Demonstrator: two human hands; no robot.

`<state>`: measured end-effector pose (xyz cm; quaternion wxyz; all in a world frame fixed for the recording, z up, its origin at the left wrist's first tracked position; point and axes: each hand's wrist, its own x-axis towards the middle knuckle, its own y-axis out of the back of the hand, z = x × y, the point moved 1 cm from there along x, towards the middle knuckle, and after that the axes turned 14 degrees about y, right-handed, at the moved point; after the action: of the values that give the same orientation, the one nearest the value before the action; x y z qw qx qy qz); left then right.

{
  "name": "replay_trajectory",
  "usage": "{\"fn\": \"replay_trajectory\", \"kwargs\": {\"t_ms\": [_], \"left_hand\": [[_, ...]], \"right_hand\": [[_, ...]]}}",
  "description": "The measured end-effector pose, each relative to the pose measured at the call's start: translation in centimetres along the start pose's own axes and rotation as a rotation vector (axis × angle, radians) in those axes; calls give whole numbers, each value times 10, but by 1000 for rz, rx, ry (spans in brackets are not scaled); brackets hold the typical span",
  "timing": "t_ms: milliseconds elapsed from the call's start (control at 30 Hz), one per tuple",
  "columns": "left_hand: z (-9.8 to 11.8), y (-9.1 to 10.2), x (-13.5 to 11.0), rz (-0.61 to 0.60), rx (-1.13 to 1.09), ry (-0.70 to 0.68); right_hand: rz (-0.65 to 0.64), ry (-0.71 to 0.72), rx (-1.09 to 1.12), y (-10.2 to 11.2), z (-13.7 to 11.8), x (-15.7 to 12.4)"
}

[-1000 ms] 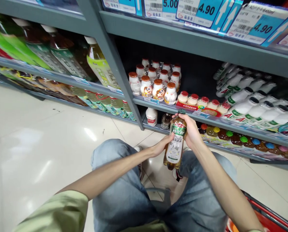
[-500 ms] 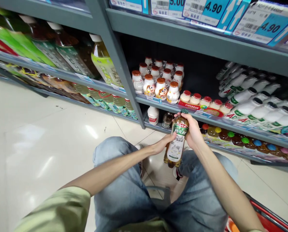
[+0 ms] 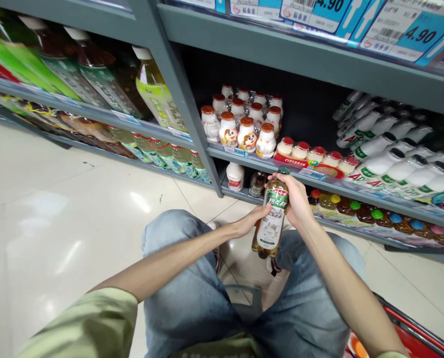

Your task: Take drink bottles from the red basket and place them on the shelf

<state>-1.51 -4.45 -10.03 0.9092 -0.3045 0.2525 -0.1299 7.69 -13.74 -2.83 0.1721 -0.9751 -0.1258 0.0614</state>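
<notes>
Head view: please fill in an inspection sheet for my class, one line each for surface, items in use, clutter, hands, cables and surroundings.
Surface: pale tiled floor, shiny, with light reflections.
Items in use: one green-capped bottle of amber drink, held off the floor, label toward the wearer.
Clutter: red container at the lower right, cut off by the frame; grey object between the knees, partly hidden.
Hands: left hand grips the bottle's side, thumb on the label; right hand grips its upper part.
Cables: nothing seen.
Surroundings: grey shelving with small orange-capped bottles, white dark-capped bottles and price tags.
</notes>
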Motion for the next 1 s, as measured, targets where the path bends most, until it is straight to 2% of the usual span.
{"fn": "replay_trajectory", "kwargs": {"t_ms": [200, 733, 1000], "left_hand": [[2, 0, 0, 46, 126, -70], [5, 0, 0, 41, 164, -50], [5, -1, -1, 28, 162, -29]], "right_hand": [[6, 5, 5, -1, -1, -2], [-1, 29, 5, 0, -1, -1], [-7, -2, 24, -1, -1, 0]]}}
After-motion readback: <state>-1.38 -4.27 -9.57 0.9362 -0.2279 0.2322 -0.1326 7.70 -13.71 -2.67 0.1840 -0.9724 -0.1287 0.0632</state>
